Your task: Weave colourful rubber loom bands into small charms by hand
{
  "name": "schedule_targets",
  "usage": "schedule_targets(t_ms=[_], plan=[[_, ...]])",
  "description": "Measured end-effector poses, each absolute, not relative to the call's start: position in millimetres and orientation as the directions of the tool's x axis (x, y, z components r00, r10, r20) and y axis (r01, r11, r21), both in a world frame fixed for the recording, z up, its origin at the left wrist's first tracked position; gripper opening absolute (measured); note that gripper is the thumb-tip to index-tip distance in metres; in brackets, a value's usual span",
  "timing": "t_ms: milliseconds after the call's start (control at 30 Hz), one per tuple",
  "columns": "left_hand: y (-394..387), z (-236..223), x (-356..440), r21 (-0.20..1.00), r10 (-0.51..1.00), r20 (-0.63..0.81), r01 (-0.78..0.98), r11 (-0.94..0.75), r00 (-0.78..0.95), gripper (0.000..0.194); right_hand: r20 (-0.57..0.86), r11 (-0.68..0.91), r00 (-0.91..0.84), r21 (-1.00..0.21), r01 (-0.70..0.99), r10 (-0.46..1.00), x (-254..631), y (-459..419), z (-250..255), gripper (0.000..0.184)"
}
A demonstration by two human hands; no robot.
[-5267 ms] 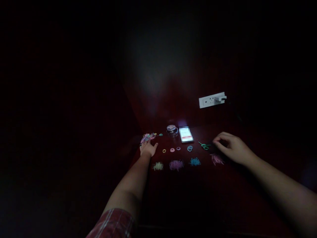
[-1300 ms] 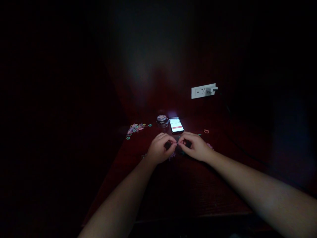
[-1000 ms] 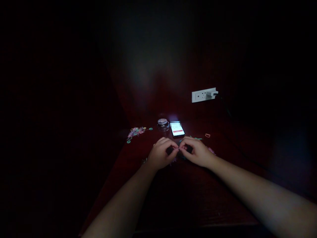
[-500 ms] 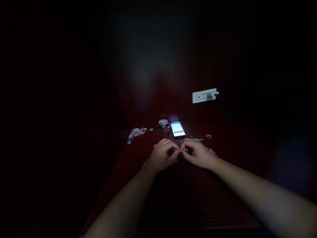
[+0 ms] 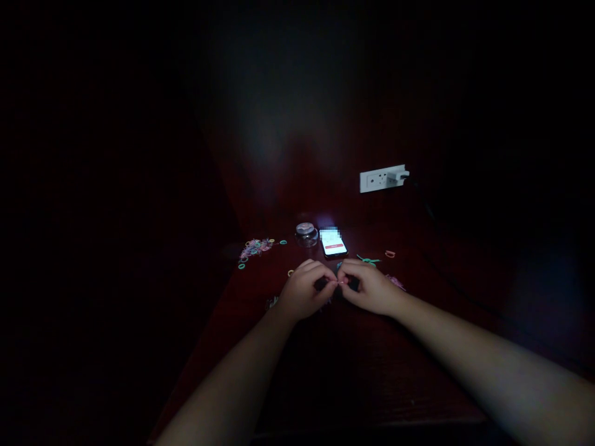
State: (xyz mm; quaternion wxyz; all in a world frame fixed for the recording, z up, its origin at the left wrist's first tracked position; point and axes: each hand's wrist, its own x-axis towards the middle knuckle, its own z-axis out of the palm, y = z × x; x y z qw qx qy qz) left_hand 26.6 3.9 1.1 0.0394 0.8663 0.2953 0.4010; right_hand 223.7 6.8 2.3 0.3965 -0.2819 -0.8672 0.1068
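Note:
My left hand (image 5: 304,290) and my right hand (image 5: 367,287) meet over the middle of a dark red table (image 5: 325,365). Both are closed in a pinch, fingertips almost touching. Between them they hold a tiny pale band (image 5: 338,282), too small to see clearly. A pile of small coloured elastic bands (image 5: 255,248) lies to the far left. Small green scissors (image 5: 367,259) lie just behind my right hand. Pink strands (image 5: 396,282) show beside my right wrist.
A lit phone (image 5: 333,243) lies flat behind my hands, next to a small clear jar (image 5: 306,234). A white wall socket (image 5: 382,179) holds a plug with a dark cable running down right. A loose orange band (image 5: 389,253) lies at right. The room is very dark.
Over five seconds my hands came from the table's two sides to its middle and pinched together. In the last second they have barely moved.

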Motion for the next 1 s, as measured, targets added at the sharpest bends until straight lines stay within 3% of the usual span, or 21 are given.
schedule_targets(t_ms=[1000], plan=[[6.9, 2.0, 21.1, 0.344, 0.604, 0.657, 0.534, -0.773, 0.451, 0.003, 0.637, 0.777, -0.446, -0.51, 0.368, 0.629, 224.9, 8.6, 0.3, 0.008]])
